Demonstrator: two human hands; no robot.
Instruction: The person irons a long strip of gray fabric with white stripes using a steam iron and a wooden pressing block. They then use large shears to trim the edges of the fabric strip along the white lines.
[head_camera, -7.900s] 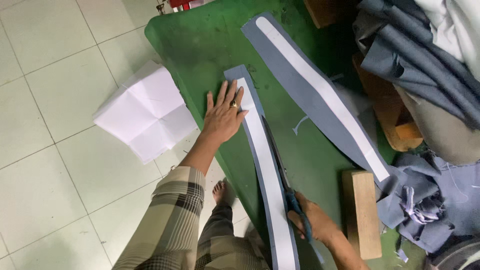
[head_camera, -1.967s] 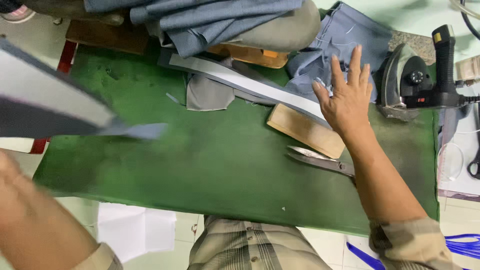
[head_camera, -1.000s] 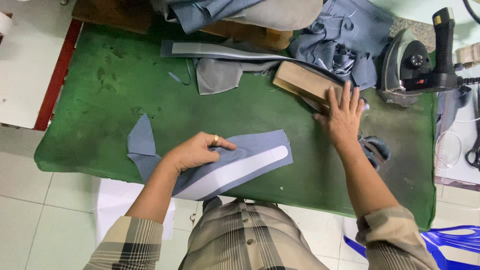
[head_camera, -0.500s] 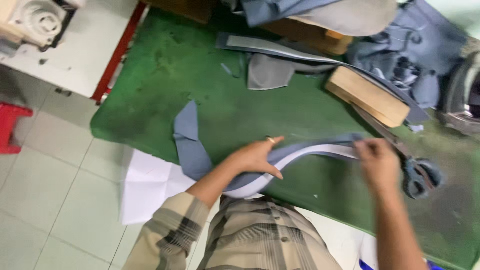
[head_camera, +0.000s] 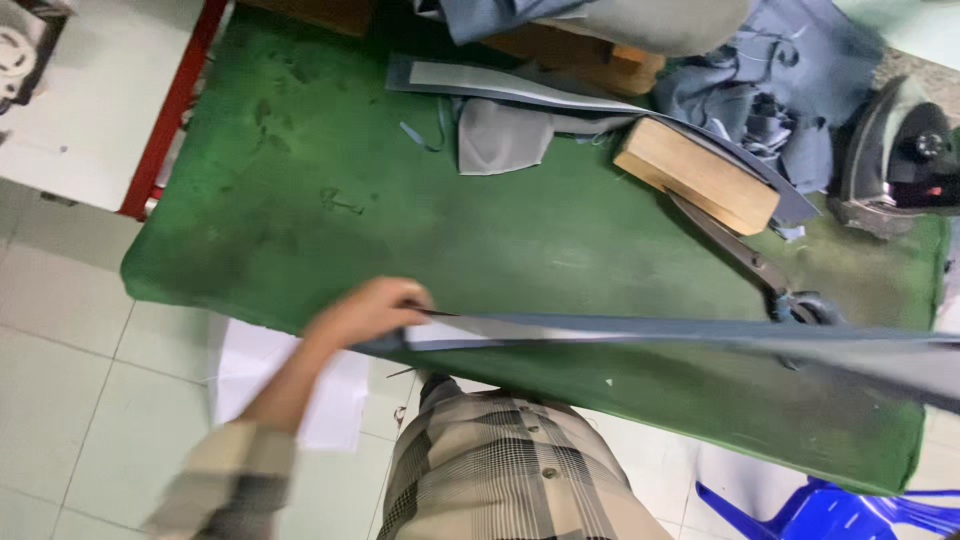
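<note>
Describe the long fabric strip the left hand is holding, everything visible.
The long fabric strip is a narrow blue-grey band of cloth with a paler, whitish lining showing near the held end. It is lifted off the green table and stretched roughly level across the view, motion-blurred, widening toward the right edge, where it runs out of frame. The left hand pinches its left end. It passes in front of the scissors; whether they touch cannot be told.

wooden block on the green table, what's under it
The wooden block lies on a long grey fabric strip that runs out past both ends. How much of the green table it touches is hidden.
</note>
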